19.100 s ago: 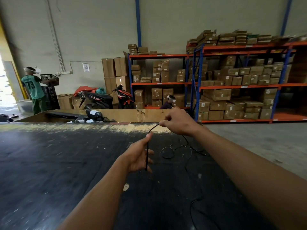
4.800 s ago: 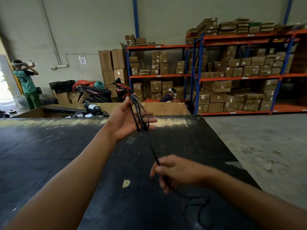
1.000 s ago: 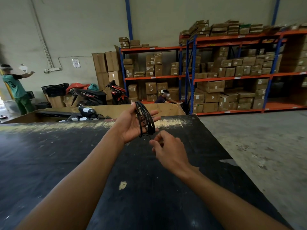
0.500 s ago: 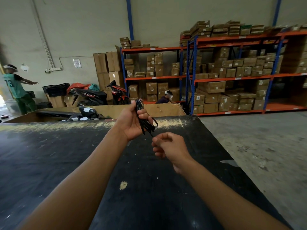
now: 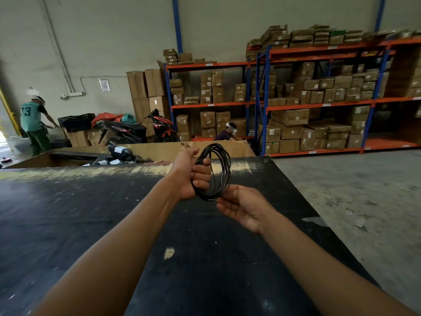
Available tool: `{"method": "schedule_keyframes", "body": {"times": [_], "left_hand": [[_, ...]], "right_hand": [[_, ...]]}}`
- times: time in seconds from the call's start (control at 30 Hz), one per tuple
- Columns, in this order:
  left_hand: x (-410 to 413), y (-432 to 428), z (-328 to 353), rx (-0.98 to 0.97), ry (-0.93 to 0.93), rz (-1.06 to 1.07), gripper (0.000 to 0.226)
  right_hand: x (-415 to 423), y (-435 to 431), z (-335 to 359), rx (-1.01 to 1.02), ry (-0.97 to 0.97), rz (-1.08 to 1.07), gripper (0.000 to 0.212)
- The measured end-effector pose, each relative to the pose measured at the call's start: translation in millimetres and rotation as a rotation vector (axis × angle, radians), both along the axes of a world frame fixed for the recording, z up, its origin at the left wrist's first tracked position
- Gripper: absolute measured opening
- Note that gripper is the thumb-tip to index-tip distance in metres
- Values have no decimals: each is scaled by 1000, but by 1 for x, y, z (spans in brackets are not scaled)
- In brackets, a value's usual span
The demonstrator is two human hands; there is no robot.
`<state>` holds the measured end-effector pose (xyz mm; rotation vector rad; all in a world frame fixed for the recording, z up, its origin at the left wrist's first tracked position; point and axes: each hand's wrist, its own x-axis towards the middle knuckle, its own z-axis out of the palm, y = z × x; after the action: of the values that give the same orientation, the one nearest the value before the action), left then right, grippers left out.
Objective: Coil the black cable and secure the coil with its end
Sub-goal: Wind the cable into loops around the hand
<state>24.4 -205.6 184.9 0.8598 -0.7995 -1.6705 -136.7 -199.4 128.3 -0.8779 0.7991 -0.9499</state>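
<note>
A warehouse wall lined with orange-and-blue shelving (image 5: 319,101) stacked with cardboard boxes fills the background. In front of it a wide black table (image 5: 68,213) stretches toward the viewer, its far edge worn pale. Two bare forearms reach out over the table. The left hand (image 5: 190,176) is raised above the surface with its fingers curled tight around one side of the black cable (image 5: 224,169), which is wound into a round coil of several loops standing upright. The right hand (image 5: 242,207) sits just below and to the right, palm up, fingers loosely spread, its fingertips touching the bottom of the coil without gripping it.
</note>
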Motion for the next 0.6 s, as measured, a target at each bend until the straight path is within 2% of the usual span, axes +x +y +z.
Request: {"method": "schedule_keyframes", "body": {"times": [0.17,0.4,0.5,0.6], "left_hand": [[-8,-1,-6,-11,-157,27,38],[-19,3,-10,-55,-351,-22,36],[-24,5,-13,-56,-424,-33,36],[-29,7,-17,-81,-522,-52,38]], "right_hand": [[-13,-3,1,3,74,22,19],[-35,-7,4,-66,263,97,22],[-45,-10,3,-158,318,11,23],[-53,-12,9,-297,234,-93,24]]}}
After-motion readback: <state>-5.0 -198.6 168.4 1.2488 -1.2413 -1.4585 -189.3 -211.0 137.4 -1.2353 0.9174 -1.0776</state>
